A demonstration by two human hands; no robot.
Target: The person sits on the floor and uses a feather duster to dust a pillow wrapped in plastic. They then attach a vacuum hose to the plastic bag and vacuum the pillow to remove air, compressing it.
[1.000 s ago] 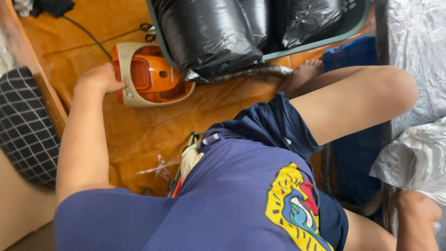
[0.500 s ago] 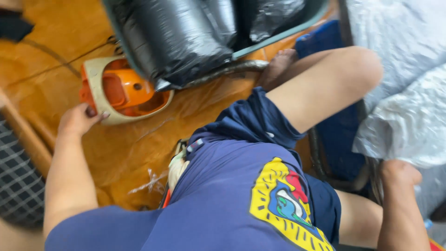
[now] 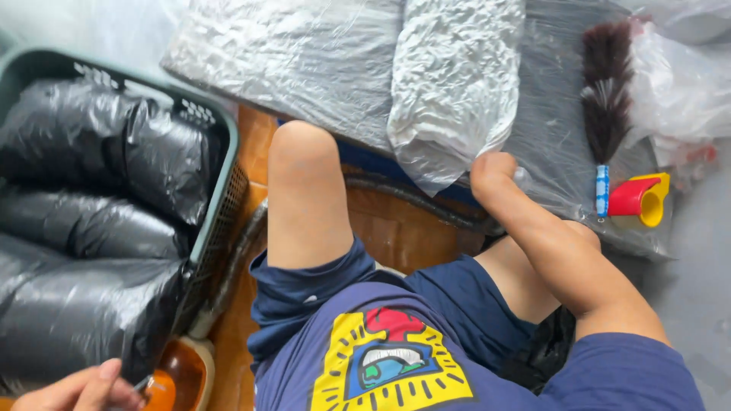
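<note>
My right hand [image 3: 493, 176] is closed on the lower corner of a clear plastic bag [image 3: 453, 84] stuffed with pale crumpled material, which lies on a larger plastic-wrapped bundle [image 3: 304, 61]. My left hand [image 3: 80, 392] shows only at the bottom left edge. Its fingertips are pinched near a small shiny piece beside an orange and cream appliance [image 3: 179, 373]. Whether it grips that piece is unclear. My bare knee [image 3: 301, 183] and blue shorts [image 3: 426, 304] lie between the two hands.
A green plastic basket [image 3: 217, 183] packed with black plastic bags [image 3: 84, 228] fills the left side. A dark feather duster [image 3: 605, 99] with a blue handle and a red and yellow funnel-like cup [image 3: 643, 198] lie at the right. A grey hose [image 3: 411, 199] crosses the wooden floor.
The view has swung to the right, bringing the plastic-wrapped bundles and duster into sight. My right hand has risen and closed on the clear bag. My left hand stays by the orange appliance.
</note>
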